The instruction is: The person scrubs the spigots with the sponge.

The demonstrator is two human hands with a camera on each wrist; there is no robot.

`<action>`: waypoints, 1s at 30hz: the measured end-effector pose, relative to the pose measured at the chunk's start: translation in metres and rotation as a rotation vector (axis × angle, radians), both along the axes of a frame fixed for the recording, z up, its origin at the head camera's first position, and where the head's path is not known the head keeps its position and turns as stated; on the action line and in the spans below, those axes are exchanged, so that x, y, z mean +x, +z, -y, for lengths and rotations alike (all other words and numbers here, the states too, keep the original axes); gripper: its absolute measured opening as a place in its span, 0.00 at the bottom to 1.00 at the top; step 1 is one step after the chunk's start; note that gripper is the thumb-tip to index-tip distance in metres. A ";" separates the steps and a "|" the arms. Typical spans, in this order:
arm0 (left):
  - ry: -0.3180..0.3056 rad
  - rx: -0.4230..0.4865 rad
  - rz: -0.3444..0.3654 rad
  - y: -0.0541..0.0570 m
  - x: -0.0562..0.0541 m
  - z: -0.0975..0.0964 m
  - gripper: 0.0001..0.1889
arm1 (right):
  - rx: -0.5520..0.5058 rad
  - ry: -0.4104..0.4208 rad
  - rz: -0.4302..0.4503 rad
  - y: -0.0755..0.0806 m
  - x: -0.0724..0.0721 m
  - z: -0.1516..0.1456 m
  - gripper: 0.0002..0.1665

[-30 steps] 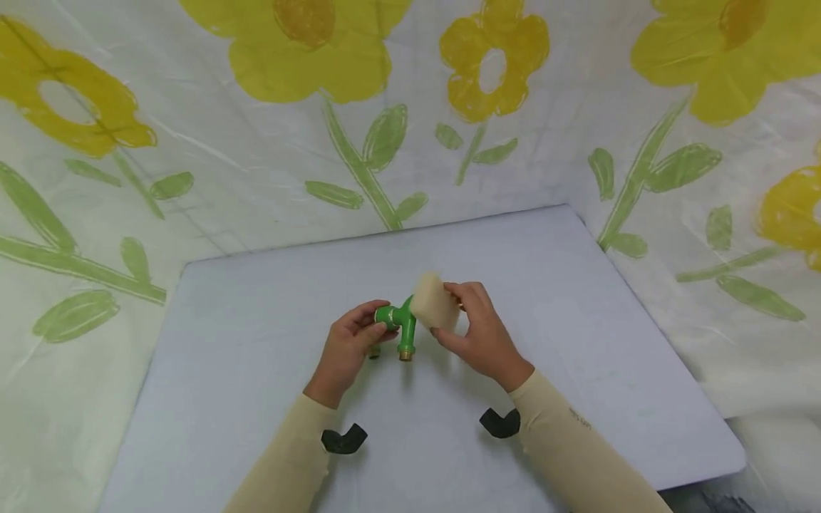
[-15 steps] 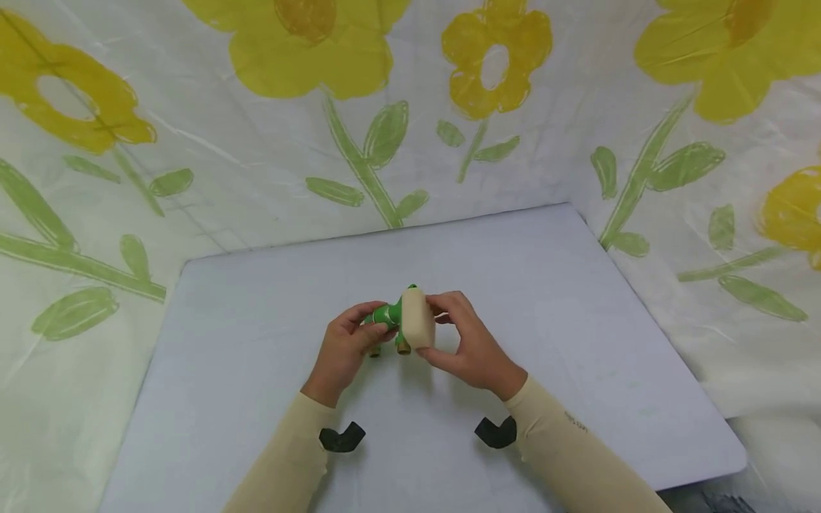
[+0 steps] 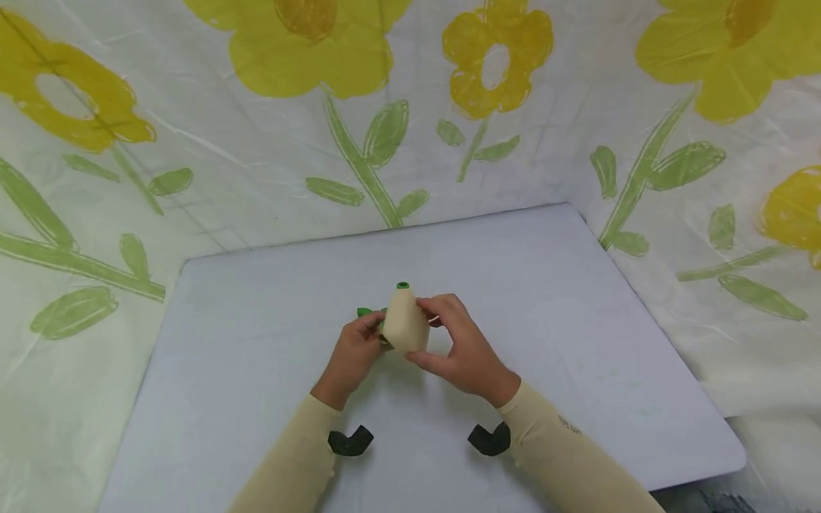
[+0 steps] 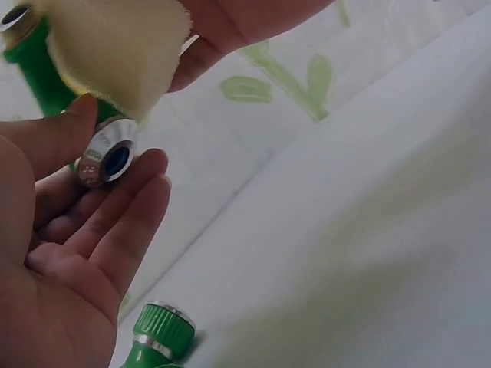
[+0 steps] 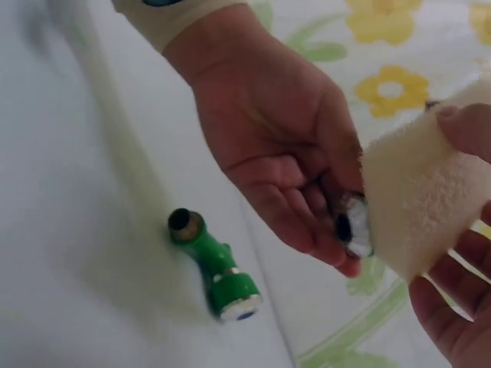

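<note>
My left hand [image 3: 351, 356] holds a green tap [image 4: 38, 77] by its silver-rimmed end [image 4: 107, 157], the thumb and fingers around it. The tap is turned with its other end up. My right hand [image 3: 458, 349] grips a cream sponge [image 3: 405, 322] between thumb and fingers and holds it against the tap. In the head view the sponge hides most of the tap; only a green end shows above it. A second green tap [image 5: 219, 268], with a ribbed green collar, lies on the table below the hands.
The white table [image 3: 269, 299] stretches around both hands. Behind it hangs a pale sheet [image 3: 256, 164] painted with yellow flowers. Black curved pieces [image 3: 350, 442] stick out at both wrists.
My left hand has turned the tap so its end points up. My right hand has moved left with the sponge, from the tap's right side to in front of it.
</note>
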State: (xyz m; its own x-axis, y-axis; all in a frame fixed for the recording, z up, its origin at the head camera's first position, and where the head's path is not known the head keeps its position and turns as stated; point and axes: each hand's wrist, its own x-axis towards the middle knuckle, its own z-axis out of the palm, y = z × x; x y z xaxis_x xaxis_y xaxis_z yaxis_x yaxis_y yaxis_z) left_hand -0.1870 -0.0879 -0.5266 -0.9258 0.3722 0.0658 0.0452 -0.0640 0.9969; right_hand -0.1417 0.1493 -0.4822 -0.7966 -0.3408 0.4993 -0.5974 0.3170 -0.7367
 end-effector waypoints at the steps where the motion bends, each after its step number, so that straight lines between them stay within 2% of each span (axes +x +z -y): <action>1: 0.021 -0.012 0.000 0.001 0.000 -0.001 0.19 | 0.020 0.005 -0.013 0.000 0.001 0.001 0.44; 5: 0.080 -0.056 0.002 0.003 0.000 -0.002 0.18 | 0.088 0.005 -0.051 -0.001 0.000 0.004 0.45; 8: 0.046 -0.039 -0.007 0.006 0.001 -0.004 0.18 | 0.080 -0.069 -0.021 -0.002 -0.006 0.002 0.45; 11: -0.012 -0.015 -0.016 0.008 0.003 -0.004 0.18 | 0.048 -0.155 0.055 -0.005 -0.011 -0.003 0.44; 13: -0.039 -0.008 -0.021 0.009 0.005 -0.005 0.19 | 0.027 -0.172 0.107 -0.007 -0.012 -0.004 0.43; 16: -0.013 -0.039 -0.018 0.007 0.005 -0.004 0.18 | 0.035 -0.119 0.122 -0.009 -0.009 -0.004 0.42; 20: 0.069 -0.124 -0.016 0.004 0.002 -0.002 0.20 | 0.075 -0.018 0.044 -0.007 -0.001 0.002 0.43; 22: 0.076 -0.134 -0.018 0.004 0.001 -0.001 0.21 | 0.087 -0.009 0.002 -0.006 0.000 0.003 0.43; 25: 0.016 -0.080 -0.026 0.006 0.001 -0.002 0.20 | 0.086 -0.061 0.006 -0.005 -0.004 0.000 0.44; 30: -0.099 -0.018 -0.064 0.006 0.003 -0.003 0.19 | 0.034 -0.195 0.141 -0.006 -0.015 -0.008 0.43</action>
State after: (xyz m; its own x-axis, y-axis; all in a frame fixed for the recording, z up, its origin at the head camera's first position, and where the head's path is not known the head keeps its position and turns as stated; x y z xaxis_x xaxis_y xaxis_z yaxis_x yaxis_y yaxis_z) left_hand -0.1842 -0.0848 -0.5207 -0.8784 0.4636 0.1159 0.1026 -0.0538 0.9933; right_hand -0.1566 0.1577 -0.4884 -0.9099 -0.1883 0.3695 -0.4145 0.4420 -0.7955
